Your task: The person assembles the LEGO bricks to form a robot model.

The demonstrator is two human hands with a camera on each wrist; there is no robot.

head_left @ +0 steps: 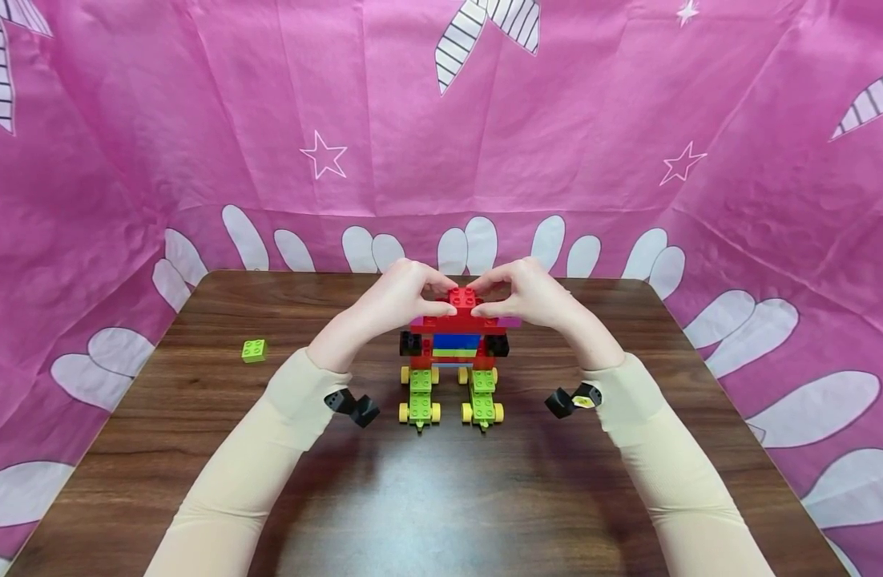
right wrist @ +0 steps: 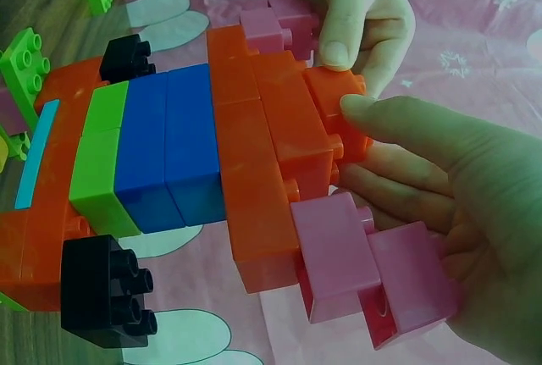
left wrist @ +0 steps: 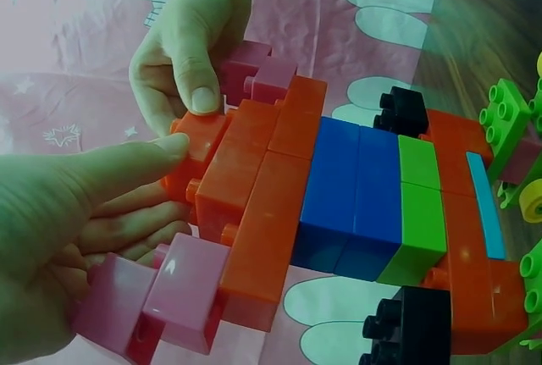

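Observation:
A figure built of toy building bricks stands on the table, its red top brick (head_left: pixel 462 297) uppermost. The left hand (head_left: pixel 401 295) pinches that brick from the left, thumb in front and fingers behind. From the opposite side the right hand (head_left: pixel 526 295) grips it likewise, thumb tip on its front face. Beneath are wider red bricks (left wrist: pixel 269 212), pink bricks (right wrist: pixel 339 255) stepping out at both sides, blue bricks (right wrist: pixel 169 141), a lime green layer (left wrist: pixel 421 212) and black side bricks (left wrist: pixel 412 323). Green feet (head_left: pixel 420 407) with yellow wheels (head_left: pixel 498 413) carry the figure.
A loose lime green brick (head_left: pixel 253 350) lies on the left part of the brown wooden table (head_left: pixel 441 497). Pink patterned cloth (head_left: pixel 384 104) hangs behind the table and along both sides. Small black devices (head_left: pixel 352 406) sit on both wrists.

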